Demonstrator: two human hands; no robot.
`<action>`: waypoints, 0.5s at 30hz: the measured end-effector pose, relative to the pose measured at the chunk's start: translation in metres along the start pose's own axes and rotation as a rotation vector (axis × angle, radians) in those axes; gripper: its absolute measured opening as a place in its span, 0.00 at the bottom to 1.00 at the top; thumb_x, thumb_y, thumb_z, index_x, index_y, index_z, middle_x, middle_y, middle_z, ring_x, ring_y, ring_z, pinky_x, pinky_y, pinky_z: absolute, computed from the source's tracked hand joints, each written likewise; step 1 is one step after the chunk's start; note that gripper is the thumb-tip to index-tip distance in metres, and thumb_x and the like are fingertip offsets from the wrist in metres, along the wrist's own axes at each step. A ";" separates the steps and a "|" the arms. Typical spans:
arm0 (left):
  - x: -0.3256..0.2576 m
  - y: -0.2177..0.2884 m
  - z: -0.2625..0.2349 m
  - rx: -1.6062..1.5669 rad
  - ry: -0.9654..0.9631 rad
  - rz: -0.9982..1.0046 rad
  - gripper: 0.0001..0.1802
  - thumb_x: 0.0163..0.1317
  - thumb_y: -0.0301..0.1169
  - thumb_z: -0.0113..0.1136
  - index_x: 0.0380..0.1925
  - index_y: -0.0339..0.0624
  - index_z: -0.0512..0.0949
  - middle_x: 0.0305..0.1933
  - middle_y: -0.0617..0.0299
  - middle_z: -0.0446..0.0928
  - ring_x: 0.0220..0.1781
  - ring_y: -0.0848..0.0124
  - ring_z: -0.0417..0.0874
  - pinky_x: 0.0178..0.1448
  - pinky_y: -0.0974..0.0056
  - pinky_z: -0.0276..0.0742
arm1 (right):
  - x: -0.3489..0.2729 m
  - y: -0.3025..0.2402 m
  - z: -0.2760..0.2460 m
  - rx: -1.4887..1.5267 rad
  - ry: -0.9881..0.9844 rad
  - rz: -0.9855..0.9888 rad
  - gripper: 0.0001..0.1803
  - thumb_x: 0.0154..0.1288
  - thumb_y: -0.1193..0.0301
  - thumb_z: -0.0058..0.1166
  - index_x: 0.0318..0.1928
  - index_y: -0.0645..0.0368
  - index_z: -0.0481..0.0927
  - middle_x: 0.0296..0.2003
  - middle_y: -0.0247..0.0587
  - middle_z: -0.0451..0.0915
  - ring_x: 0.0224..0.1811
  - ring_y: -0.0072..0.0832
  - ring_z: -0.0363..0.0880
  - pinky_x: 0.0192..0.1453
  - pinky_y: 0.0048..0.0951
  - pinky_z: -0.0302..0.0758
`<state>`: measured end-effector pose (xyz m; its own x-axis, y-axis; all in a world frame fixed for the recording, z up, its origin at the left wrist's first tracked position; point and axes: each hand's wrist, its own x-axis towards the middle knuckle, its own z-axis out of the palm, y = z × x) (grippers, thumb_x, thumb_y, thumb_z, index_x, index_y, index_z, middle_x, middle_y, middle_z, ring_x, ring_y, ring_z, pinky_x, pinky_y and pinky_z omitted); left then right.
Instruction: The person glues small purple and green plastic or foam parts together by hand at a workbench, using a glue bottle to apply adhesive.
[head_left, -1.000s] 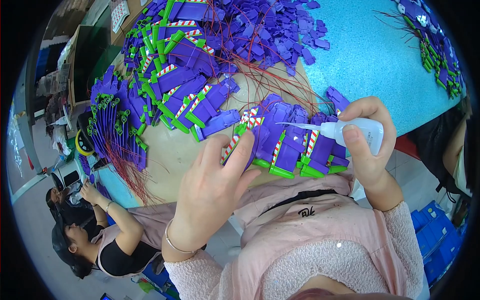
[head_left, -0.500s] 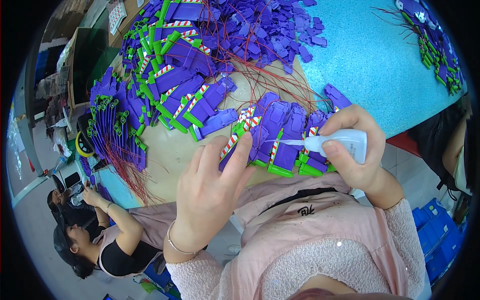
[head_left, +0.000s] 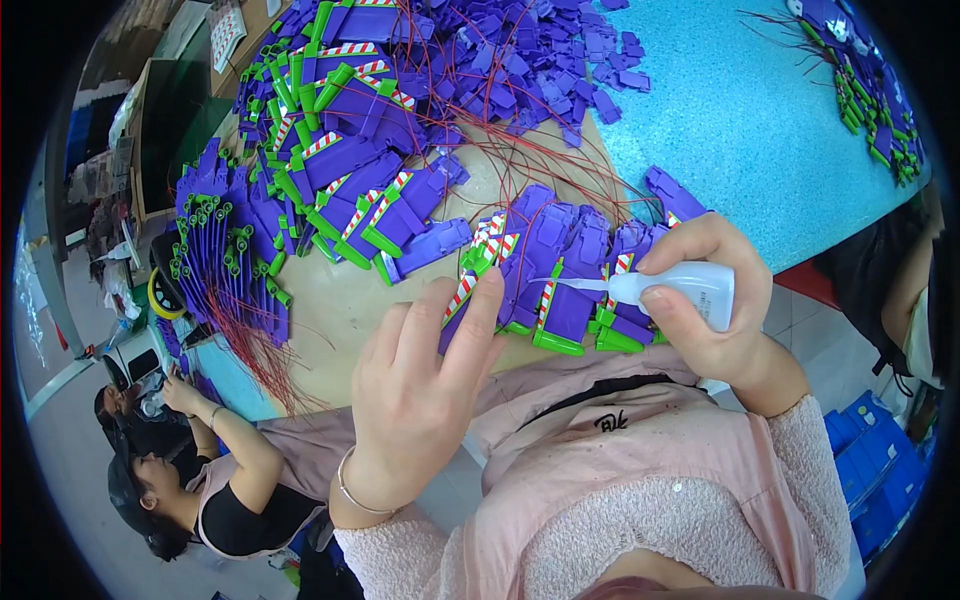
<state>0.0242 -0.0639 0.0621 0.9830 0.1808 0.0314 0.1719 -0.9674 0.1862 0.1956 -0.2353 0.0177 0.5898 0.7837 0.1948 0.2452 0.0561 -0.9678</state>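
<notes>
Left: purple parts with green ends [head_left: 205, 240] sit bunched close, red wires [head_left: 268, 345] trailing same way, maybe so they don't tangle. Left hand [head_left: 412, 400]: fingers rest on striped purple part [head_left: 461, 295] on table [head_left: 335, 300], likely so it won't slide; can't tell if hand grips it. Row of parts [head_left: 572, 312] just right, maybe for easy reach. Right hand [head_left: 748, 325]: wrapped around white bottle [head_left: 708, 288], tipped sideways so thin spout [head_left: 590, 284] points left.

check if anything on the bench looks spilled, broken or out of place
No spill shows near the white bottle, and nothing looks broken. Only the red wires look untidy, straggling loosely from the purple pile across the tan board.
</notes>
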 end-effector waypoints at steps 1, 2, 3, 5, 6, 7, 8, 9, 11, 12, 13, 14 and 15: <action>0.000 0.000 0.000 0.000 0.000 0.000 0.27 0.50 0.31 0.66 0.54 0.43 0.76 0.42 0.57 0.73 0.34 0.66 0.74 0.35 0.64 0.73 | 0.000 -0.001 -0.002 0.000 0.000 0.000 0.10 0.54 0.77 0.65 0.37 0.65 0.79 0.32 0.41 0.80 0.30 0.23 0.79 0.33 0.22 0.73; -0.001 -0.001 0.000 0.033 0.016 0.018 0.27 0.50 0.30 0.65 0.53 0.43 0.77 0.43 0.58 0.73 0.34 0.67 0.73 0.34 0.64 0.72 | 0.001 -0.002 -0.004 -0.008 0.004 -0.013 0.10 0.55 0.78 0.65 0.37 0.65 0.79 0.32 0.41 0.80 0.30 0.23 0.79 0.33 0.22 0.73; -0.001 -0.001 0.001 0.067 0.031 0.035 0.26 0.49 0.28 0.63 0.53 0.44 0.78 0.43 0.59 0.73 0.34 0.68 0.73 0.33 0.65 0.72 | 0.001 -0.002 -0.005 -0.016 0.008 -0.027 0.10 0.55 0.78 0.64 0.37 0.65 0.79 0.32 0.41 0.80 0.30 0.22 0.79 0.33 0.22 0.73; -0.001 0.000 0.002 0.088 0.050 0.051 0.26 0.49 0.28 0.62 0.53 0.44 0.78 0.43 0.59 0.73 0.34 0.68 0.73 0.33 0.65 0.71 | 0.000 -0.003 -0.005 0.051 0.055 -0.020 0.09 0.56 0.78 0.64 0.37 0.65 0.79 0.32 0.40 0.80 0.30 0.22 0.79 0.32 0.22 0.73; -0.001 0.000 0.002 0.109 0.069 0.065 0.26 0.48 0.27 0.60 0.52 0.44 0.78 0.43 0.59 0.73 0.33 0.69 0.73 0.33 0.66 0.70 | 0.000 -0.004 -0.004 0.119 0.100 -0.015 0.09 0.57 0.78 0.63 0.37 0.65 0.79 0.32 0.40 0.80 0.30 0.21 0.79 0.32 0.21 0.73; -0.001 0.000 0.002 0.109 0.068 0.067 0.26 0.48 0.27 0.60 0.52 0.44 0.78 0.43 0.59 0.73 0.33 0.69 0.73 0.33 0.66 0.70 | 0.001 -0.005 -0.003 0.119 0.102 -0.014 0.09 0.57 0.78 0.63 0.37 0.65 0.79 0.32 0.40 0.80 0.30 0.21 0.79 0.32 0.21 0.73; -0.001 -0.001 0.001 0.119 0.058 0.067 0.26 0.48 0.27 0.59 0.52 0.44 0.78 0.44 0.59 0.74 0.33 0.69 0.73 0.33 0.66 0.70 | 0.004 -0.006 -0.003 0.087 0.075 -0.031 0.09 0.57 0.78 0.63 0.38 0.65 0.79 0.32 0.40 0.80 0.30 0.21 0.79 0.32 0.21 0.73; -0.002 -0.001 0.001 0.128 0.048 0.068 0.26 0.48 0.27 0.59 0.52 0.44 0.78 0.44 0.59 0.74 0.33 0.69 0.73 0.33 0.66 0.70 | 0.006 -0.006 -0.001 0.054 0.049 -0.048 0.09 0.57 0.77 0.63 0.38 0.65 0.78 0.32 0.39 0.79 0.30 0.21 0.79 0.32 0.21 0.73; -0.001 0.000 0.001 0.132 0.053 0.070 0.26 0.48 0.26 0.58 0.52 0.44 0.78 0.44 0.59 0.74 0.33 0.69 0.73 0.33 0.66 0.70 | 0.007 -0.005 0.004 0.077 0.039 -0.044 0.09 0.57 0.77 0.63 0.38 0.65 0.78 0.32 0.39 0.79 0.30 0.21 0.79 0.32 0.21 0.73; -0.001 0.000 0.001 0.136 0.059 0.070 0.26 0.48 0.26 0.58 0.52 0.44 0.79 0.44 0.59 0.74 0.33 0.69 0.73 0.33 0.66 0.70 | 0.007 -0.005 0.006 0.099 0.027 -0.041 0.09 0.58 0.78 0.63 0.38 0.65 0.78 0.32 0.39 0.79 0.30 0.21 0.79 0.32 0.21 0.73; -0.001 0.000 0.001 0.137 0.058 0.070 0.26 0.48 0.26 0.58 0.52 0.44 0.79 0.44 0.59 0.74 0.33 0.69 0.73 0.33 0.66 0.70 | 0.008 -0.005 0.008 0.101 0.027 -0.041 0.09 0.58 0.78 0.63 0.38 0.65 0.78 0.32 0.39 0.79 0.30 0.21 0.79 0.32 0.21 0.73; -0.001 -0.001 0.000 0.145 0.061 0.071 0.26 0.48 0.26 0.58 0.52 0.44 0.79 0.44 0.59 0.74 0.32 0.69 0.73 0.33 0.66 0.70 | 0.008 -0.005 0.009 0.130 0.018 -0.021 0.09 0.57 0.78 0.63 0.38 0.65 0.79 0.32 0.39 0.80 0.30 0.21 0.79 0.32 0.21 0.73; -0.001 -0.001 0.000 0.153 0.063 0.073 0.26 0.48 0.26 0.58 0.52 0.44 0.79 0.44 0.59 0.74 0.32 0.69 0.73 0.33 0.66 0.70 | 0.008 -0.005 0.010 0.159 0.009 0.000 0.09 0.56 0.78 0.64 0.37 0.64 0.79 0.32 0.39 0.80 0.30 0.21 0.80 0.31 0.21 0.73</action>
<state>0.0233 -0.0633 0.0618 0.9881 0.1152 0.1019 0.1127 -0.9932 0.0299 0.1913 -0.2225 0.0229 0.5969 0.7782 0.1953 0.1205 0.1537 -0.9807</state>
